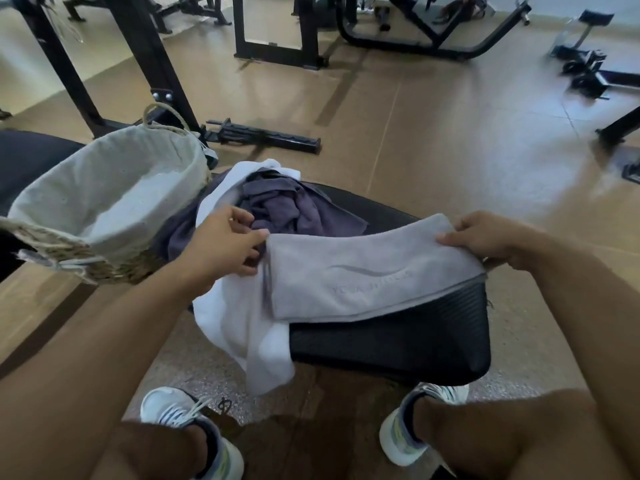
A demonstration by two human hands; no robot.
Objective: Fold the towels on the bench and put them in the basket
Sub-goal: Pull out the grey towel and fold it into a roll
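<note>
A gym floor (433,140) of tan tiles is stretching across the room, with daylight glaring off it at the right. Black steel machine frames (277,36) are standing along the far side, a curved-base frame (433,46) beside them. A notched black bar (263,135) is lying flat on the tiles. Nearer the camera, a speckled mat (194,368) is covering the ground.
</note>
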